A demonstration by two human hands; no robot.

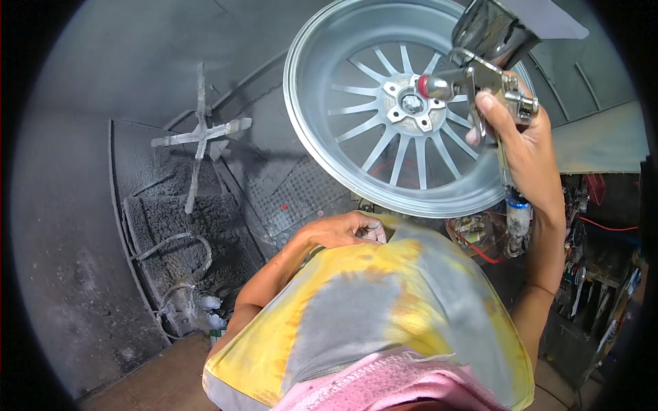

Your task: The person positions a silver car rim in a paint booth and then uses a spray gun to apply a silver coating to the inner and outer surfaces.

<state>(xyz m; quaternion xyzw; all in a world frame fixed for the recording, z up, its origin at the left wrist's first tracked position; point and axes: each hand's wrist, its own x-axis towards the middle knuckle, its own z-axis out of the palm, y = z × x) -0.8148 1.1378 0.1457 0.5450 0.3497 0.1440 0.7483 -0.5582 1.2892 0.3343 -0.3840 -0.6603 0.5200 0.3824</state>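
My right hand grips a metal spray gun with a dark cup on top and a red-ringed nozzle, held over the right part of a silver multi-spoke alloy wheel. A fitting with a blue ring hangs below its handle. My left hand has curled fingers at the top edge of a yellow and grey paint-stained apron, below the wheel; what they hold, if anything, I cannot make out.
Grey-coated booth walls surround me. At the left are a cross-shaped stand, a textured mat and a looped hose. A cluttered shelf with red hoses and a pale board are at the right.
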